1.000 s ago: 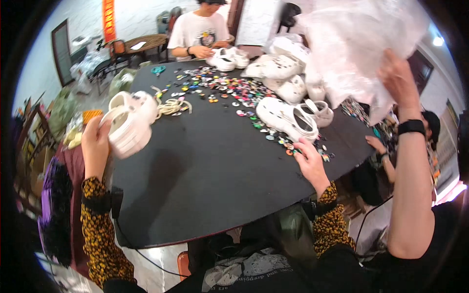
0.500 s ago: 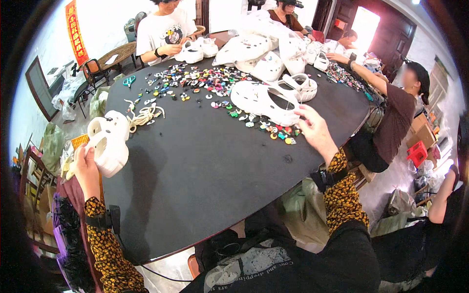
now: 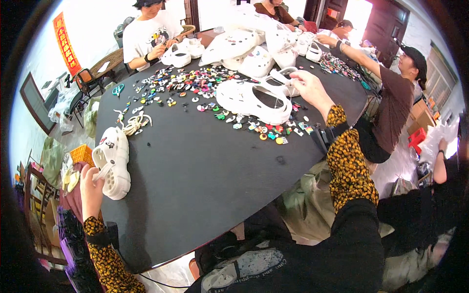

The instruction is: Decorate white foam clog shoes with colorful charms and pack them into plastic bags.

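My left hand (image 3: pixel 91 188) is closed on the heel strap of a white clog (image 3: pixel 120 158) at the table's left edge. This clog is tilted so that its foot opening shows, and it has a dark charm near the toe. My right hand (image 3: pixel 312 90) reaches out over the table, its thumb and fingers closed on the rim of a white clog (image 3: pixel 277 78). Just in front of that one lies another white clog (image 3: pixel 234 100), toe to the left, touching some small charms. Colourful shoe charms (image 3: pixel 195 78) are strewn across the table around these clogs.
A heap of white clogs in clear bags (image 3: pixel 239 44) stands at the far side. Cream cords (image 3: pixel 136 123) and teal scissors (image 3: pixel 117 89) lie on the dark table (image 3: pixel 205 176), left. Several people work around it; one at the far left handles a white clog (image 3: pixel 177 57).
My right hand has moved from the nearer clog to the one behind it. The left clog has been turned and lowered, and my left hand has shifted onto its strap.
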The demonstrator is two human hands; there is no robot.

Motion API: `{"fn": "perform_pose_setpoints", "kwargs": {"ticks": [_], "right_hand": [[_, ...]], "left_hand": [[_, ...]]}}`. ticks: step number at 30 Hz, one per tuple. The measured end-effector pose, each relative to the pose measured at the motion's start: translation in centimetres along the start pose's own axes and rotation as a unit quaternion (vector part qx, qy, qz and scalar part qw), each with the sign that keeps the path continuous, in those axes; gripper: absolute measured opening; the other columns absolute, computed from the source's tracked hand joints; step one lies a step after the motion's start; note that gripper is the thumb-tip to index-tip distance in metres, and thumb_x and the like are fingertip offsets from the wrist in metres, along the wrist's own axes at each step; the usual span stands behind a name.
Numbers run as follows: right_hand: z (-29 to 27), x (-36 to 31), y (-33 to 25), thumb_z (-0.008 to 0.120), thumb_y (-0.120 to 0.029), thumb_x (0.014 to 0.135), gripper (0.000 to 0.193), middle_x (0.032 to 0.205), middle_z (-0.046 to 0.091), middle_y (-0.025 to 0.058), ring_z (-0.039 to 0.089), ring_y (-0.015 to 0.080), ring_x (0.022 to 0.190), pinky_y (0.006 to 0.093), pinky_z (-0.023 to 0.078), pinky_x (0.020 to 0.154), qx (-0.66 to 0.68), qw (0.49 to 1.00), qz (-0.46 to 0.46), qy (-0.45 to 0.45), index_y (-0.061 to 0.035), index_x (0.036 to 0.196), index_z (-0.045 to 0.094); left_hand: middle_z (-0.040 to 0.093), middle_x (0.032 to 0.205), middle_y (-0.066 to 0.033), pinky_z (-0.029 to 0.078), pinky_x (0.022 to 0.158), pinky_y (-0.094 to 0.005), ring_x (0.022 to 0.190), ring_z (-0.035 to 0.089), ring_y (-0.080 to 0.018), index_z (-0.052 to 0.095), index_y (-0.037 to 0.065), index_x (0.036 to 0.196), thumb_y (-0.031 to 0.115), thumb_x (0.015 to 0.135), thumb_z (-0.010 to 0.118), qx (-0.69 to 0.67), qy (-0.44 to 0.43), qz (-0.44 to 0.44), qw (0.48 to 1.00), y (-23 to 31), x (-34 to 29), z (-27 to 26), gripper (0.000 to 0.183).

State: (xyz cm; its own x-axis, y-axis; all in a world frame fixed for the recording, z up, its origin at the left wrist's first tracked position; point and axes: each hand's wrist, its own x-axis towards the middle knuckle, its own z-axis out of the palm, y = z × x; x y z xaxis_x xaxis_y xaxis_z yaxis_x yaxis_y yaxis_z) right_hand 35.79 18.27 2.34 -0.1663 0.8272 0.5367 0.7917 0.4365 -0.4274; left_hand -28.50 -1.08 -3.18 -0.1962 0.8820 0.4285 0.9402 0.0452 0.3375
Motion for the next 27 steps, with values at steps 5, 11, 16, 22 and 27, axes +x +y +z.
{"fn": "perform_pose_setpoints", "kwargs": {"ticks": [5, 11, 16, 22, 27], "right_hand": [[2.6, 3.4, 0.8, 0.063, -0.028, 0.081, 0.039, 0.109, 0.063, 0.0174, 0.061, 0.0288, 0.102, 0.0363, 0.048, 0.088, -0.079, 0.994, 0.019, -0.067, -0.0038, 0.112, 0.062], [5.2, 4.9, 0.9, 0.069, -0.039, 0.076, 0.058, 0.112, 0.062, 0.0185, 0.059, 0.0331, 0.104, 0.0437, 0.044, 0.091, -0.24, 0.962, 0.018, -0.126, -0.0099, 0.124, 0.055], [6.4, 6.0, 0.9, 0.069, -0.041, 0.075, 0.056, 0.111, 0.062, 0.0193, 0.059, 0.0326, 0.105, 0.0421, 0.046, 0.088, -0.172, 0.967, 0.01, -0.186, -0.0086, 0.119, 0.056], [4.5, 6.0, 2.3, 0.068, -0.04, 0.074, 0.046, 0.09, 0.066, 0.0144, 0.063, 0.0211, 0.087, 0.0324, 0.049, 0.076, -0.026, 0.986, 0.062, -0.154, -0.0048, 0.103, 0.065], [7.1, 6.4, 5.9, 0.067, -0.036, 0.077, 0.032, 0.069, 0.063, 0.0047, 0.056, 0.0137, 0.058, 0.0302, 0.046, 0.055, -0.033, 0.985, 0.168, -0.025, -0.0041, 0.075, 0.066]], "left_hand": [[0.046, 0.133, -0.0197, 0.036, 0.102, -0.037, 0.124, 0.044, -0.0341, 0.057, 0.001, 0.11, 0.002, 0.08, 0.058, 0.018, 0.037, 0.056, 0.998, 4.7, 0.8, -2.1, 0.03], [0.051, 0.132, -0.0142, 0.041, 0.096, -0.0364, 0.122, 0.047, -0.0274, 0.059, 0.002, 0.108, 0.003, 0.081, 0.059, -0.114, 0.027, 0.086, 0.989, 13.7, 0.1, -2.7, 0.027], [0.054, 0.129, -0.0115, 0.047, 0.083, -0.0303, 0.11, 0.055, -0.0211, 0.061, 0.002, 0.106, 0.003, 0.083, 0.06, -0.192, -0.001, 0.145, 0.971, 17.4, -1.8, -1.0, 0.023], [0.055, 0.128, -0.0114, 0.048, 0.081, -0.0276, 0.099, 0.057, -0.0146, 0.06, 0.0, 0.108, 0.017, 0.089, 0.062, -0.285, -0.053, 0.141, 0.947, 19.8, -3.1, 0.4, 0.025], [0.055, 0.127, -0.0128, 0.048, 0.083, -0.0279, 0.1, 0.057, -0.0154, 0.061, 0.0, 0.109, 0.019, 0.09, 0.061, -0.312, -0.053, 0.141, 0.938, 20.2, -3.2, -0.7, 0.027]]}}
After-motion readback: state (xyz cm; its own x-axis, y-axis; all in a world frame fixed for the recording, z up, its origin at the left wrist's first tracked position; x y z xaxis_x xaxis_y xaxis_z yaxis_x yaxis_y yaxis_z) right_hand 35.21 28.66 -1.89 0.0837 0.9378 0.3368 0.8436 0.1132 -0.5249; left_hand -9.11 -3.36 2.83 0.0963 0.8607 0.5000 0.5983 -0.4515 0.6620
